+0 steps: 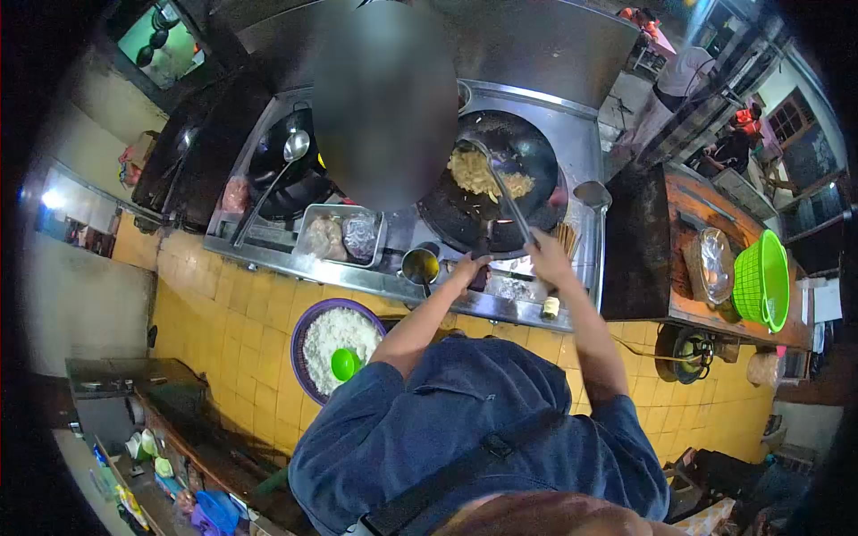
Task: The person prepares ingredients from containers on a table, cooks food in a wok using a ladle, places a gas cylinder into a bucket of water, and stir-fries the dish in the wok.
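Observation:
A black wok sits on the stove, with a mound of brownish-yellow food in it that looks like fried rice or noodles. My left hand is closed around the wok's handle at the near side, with something dark, perhaps a cloth, beneath it. My right hand grips the long handle of a metal ladle. The ladle's head reaches into the far left part of the food. Just left of my left hand stands a metal cup with yellowish liquid.
A second wok with another ladle lies left, behind a metal tray of bagged food. A purple basin holds white rice and a green bowl. Skewers and a small bottle are right. A green basket stands on the wooden table.

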### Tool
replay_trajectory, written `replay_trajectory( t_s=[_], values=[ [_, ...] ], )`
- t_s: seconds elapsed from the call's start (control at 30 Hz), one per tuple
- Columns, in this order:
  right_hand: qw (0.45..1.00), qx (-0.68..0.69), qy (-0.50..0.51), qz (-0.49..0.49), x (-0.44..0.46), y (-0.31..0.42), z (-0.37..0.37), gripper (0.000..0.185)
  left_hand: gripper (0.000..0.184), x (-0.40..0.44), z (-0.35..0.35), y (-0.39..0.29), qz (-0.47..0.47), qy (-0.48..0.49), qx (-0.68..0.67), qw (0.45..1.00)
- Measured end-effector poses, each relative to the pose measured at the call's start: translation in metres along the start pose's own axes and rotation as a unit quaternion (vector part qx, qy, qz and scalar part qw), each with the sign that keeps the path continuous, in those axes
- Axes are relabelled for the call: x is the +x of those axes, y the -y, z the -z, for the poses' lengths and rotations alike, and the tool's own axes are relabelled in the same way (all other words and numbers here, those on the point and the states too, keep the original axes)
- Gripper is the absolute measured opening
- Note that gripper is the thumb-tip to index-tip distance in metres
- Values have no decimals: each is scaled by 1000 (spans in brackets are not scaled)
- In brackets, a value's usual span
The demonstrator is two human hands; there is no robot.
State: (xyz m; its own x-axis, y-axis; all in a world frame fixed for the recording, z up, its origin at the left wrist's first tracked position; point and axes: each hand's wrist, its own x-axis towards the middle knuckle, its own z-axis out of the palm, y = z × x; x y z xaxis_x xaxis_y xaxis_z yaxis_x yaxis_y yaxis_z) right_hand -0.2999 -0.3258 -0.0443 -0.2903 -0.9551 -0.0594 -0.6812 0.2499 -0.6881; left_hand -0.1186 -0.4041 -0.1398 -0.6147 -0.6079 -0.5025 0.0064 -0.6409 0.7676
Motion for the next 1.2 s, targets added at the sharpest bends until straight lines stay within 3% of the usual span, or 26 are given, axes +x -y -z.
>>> replay_trajectory(
  t_s=[0.07,0.13,0.17,0.23,0.37,0.4,0.5,0.57,0.63,0.7,0.73,0.77,0.83,0.9,0.97,1.03,1.07,1.2],
  values=[
    [999,23,27,-29,-8,21,41,38,16,2,2,1,-11,10,-4,1000],
    [990,-125,3,71,-29,25,57,38,15,3,5,0,-12,27,-17,999],
    [989,-126,1,72,-32,25,57,38,15,4,5,-1,-15,28,-16,999],
    [974,-211,80,28,-40,24,54,43,14,4,6,0,-10,43,-29,999],
    [975,-202,-2,-92,-15,5,-15,40,19,7,1,-9,40,42,-98,994],
    [973,-196,-22,-120,-13,6,-20,39,19,5,-3,-16,101,8,-93,990],
    [986,-149,79,-1,-8,20,42,36,19,35,2,5,109,29,-108,988],
    [975,-152,158,-18,-32,57,108,33,19,-49,-81,-58,106,-131,-115,979],
    [977,-172,129,5,-47,56,121,32,16,-95,-104,-102,126,68,-230,963],
    [968,-200,131,-73,-58,70,129,33,13,-111,-105,-107,211,117,-267,933],
    [977,-180,113,-18,-60,55,120,32,13,-107,-99,-110,282,117,-312,900],
    [977,-177,118,-23,-67,62,122,32,13,-97,-90,-108,211,93,-236,944],
    [970,-133,199,-33,-76,86,134,32,14,-57,-51,-79,151,78,-215,962],
    [974,-121,186,-39,-86,86,125,32,14,-41,-30,-42,113,45,-135,983],
    [949,-247,158,-115,-87,99,114,32,13,-99,-75,-49,126,-31,-109,986],
    [961,-244,104,-80,-94,73,91,32,13,-148,-102,-67,203,51,-140,968],
    [969,-210,105,-75,-95,77,92,30,14,-157,-108,-75,176,52,-79,980],
    [976,-169,134,-39,-100,72,101,32,19,-84,-65,-97,171,43,-69,982]
  ],
)
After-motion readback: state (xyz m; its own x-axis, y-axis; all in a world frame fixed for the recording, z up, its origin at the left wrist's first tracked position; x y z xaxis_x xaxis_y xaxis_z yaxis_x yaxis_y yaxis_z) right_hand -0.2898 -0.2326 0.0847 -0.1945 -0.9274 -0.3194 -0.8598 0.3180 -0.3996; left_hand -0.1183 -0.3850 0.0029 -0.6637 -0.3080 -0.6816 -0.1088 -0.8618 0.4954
